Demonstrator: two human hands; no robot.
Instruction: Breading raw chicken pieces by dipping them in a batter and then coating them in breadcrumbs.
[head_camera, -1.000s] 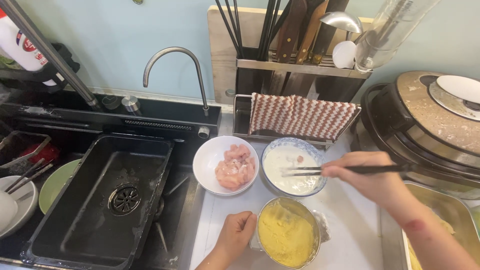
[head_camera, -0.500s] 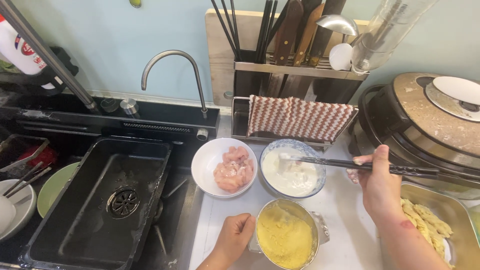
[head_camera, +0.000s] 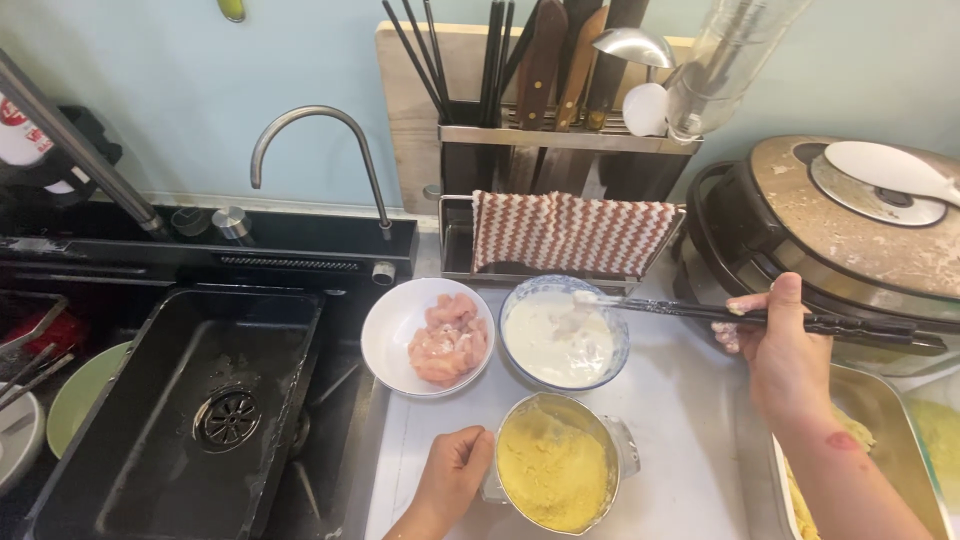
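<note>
My right hand (head_camera: 782, 352) grips a pair of dark chopsticks (head_camera: 720, 314) whose tips reach over the far rim of a blue-rimmed bowl of white batter (head_camera: 563, 334). To the left of it stands a white bowl with raw pink meat pieces (head_camera: 430, 337). My left hand (head_camera: 452, 475) rests against the side of a metal cup of yellow crumbs (head_camera: 556, 473) at the near edge of the counter.
A black sink (head_camera: 200, 400) with a curved tap (head_camera: 318, 150) lies to the left, with dishes at the far left. Behind the bowls hangs a striped cloth (head_camera: 570, 232) under a knife and utensil rack. A round cooker (head_camera: 850, 230) and a metal tray (head_camera: 880, 440) stand on the right.
My right hand has drawn back to the right and the chopstick tips lifted to the batter bowl's far rim. My left hand stays by the crumb cup.
</note>
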